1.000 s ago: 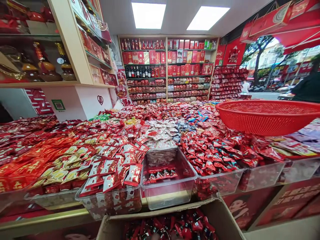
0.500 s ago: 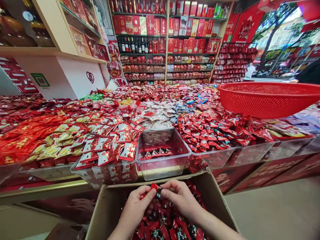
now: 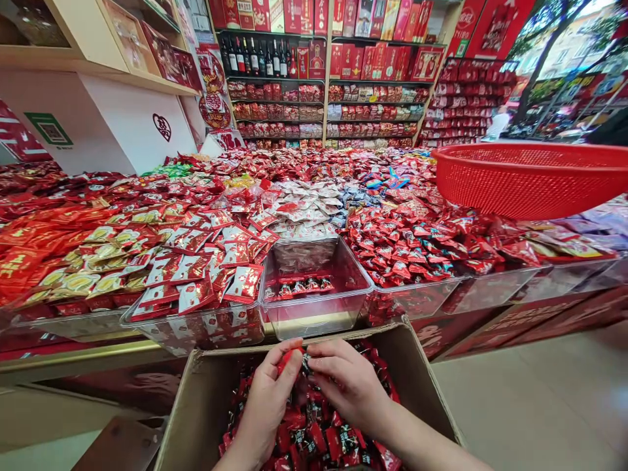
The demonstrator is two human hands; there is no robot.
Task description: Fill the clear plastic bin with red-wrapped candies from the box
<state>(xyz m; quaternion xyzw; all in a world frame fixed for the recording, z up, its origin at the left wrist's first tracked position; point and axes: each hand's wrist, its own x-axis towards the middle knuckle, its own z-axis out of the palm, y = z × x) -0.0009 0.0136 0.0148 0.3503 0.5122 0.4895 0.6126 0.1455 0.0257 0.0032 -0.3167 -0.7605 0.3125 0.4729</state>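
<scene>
Both of my hands are inside an open cardboard box point(image 3: 422, 386) full of small red wrapped candies point(image 3: 318, 435). My left hand point(image 3: 267, 402) and my right hand point(image 3: 346, 383) meet over the pile, fingers pinched together on a few red candy packets point(image 3: 289, 358) held between them. Just beyond the box stands a clear plastic bin point(image 3: 314, 307), nearly empty, with one short row of the same red candies point(image 3: 299, 286) on its floor.
A wide counter of clear bins heaped with red, gold and white wrapped sweets point(image 3: 206, 261) stretches left and right. A red mesh basket point(image 3: 530, 176) rests on the candies at the right. Shelves of red boxes and bottles point(image 3: 324, 72) line the back wall. Tiled floor point(image 3: 540, 405) lies right.
The view has tilted down over the second, bringing the box and both hands into sight. In the last half second the hands sank slightly toward the candies, still pinched together.
</scene>
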